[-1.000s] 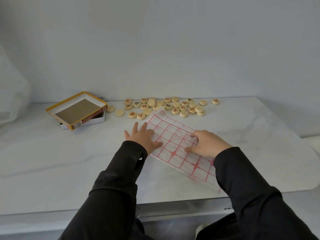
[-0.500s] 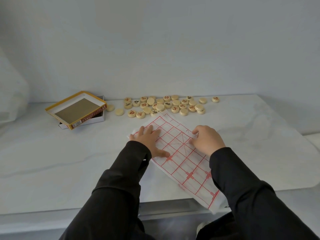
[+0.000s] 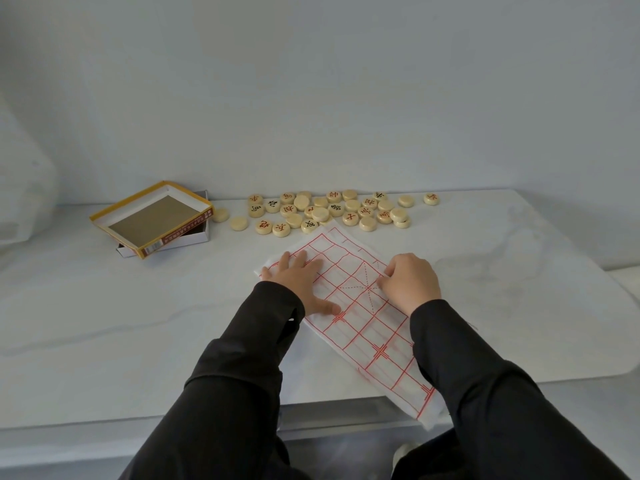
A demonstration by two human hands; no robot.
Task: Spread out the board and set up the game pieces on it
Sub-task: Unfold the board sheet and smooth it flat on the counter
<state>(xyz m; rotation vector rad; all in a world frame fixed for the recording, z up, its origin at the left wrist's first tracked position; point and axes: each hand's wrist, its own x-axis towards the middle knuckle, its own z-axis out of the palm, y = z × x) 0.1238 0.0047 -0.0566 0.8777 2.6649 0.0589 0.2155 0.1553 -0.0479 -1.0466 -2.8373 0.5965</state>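
A thin white board sheet [image 3: 360, 327] with a red grid lies folded and slanted on the white table, its near end hanging over the table's front edge. My left hand [image 3: 301, 282] lies flat on the sheet's left part, fingers spread. My right hand [image 3: 410, 284] has curled fingers that pinch the sheet's right edge. Several round wooden game pieces [image 3: 329, 211] with red or black characters lie loose behind the sheet, some face down.
An open yellow-rimmed box lid [image 3: 152, 216] rests tilted on its white box tray [image 3: 194, 237] at the back left. A pale wall rises right behind the table [image 3: 104, 323]. The table's front edge runs just under my sleeves.
The sheet has turned and slid toward me, so its near end now overhangs the front edge. My left hand moved farther onto it and my right hand shifted to its right edge.
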